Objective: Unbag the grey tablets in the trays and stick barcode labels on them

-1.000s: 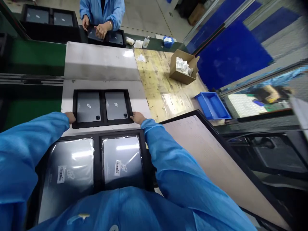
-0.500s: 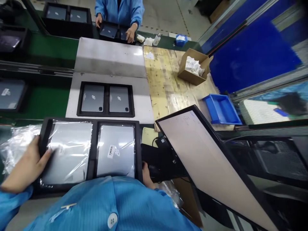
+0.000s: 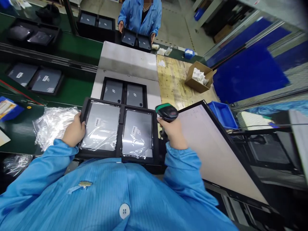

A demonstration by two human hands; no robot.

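My left hand [image 3: 75,131] grips the left edge of a black tray [image 3: 119,133] close to my body. Two grey tablets in clear plastic film lie in it, a left tablet [image 3: 101,128] and a right tablet [image 3: 137,133], each with a white barcode label. In my right hand [image 3: 174,132] is a black and green barcode scanner [image 3: 166,111], raised beside the tray's right end. Just beyond, a second black tray [image 3: 124,94] with two grey tablets rests on the white board.
Crumpled clear plastic bags [image 3: 54,125] lie left of my left hand. A tilted monitor [image 3: 216,154] stands close at right, with a blue bin [image 3: 222,114] and a cardboard box [image 3: 198,77] behind it. Across the bench, a co-worker [image 3: 141,19] holds another tray of tablets.
My right hand has come up from beside the tray with the barcode scanner in it. My left hand still holds the tray. The co-worker's tray is now tilted up, and the camera view has shifted.
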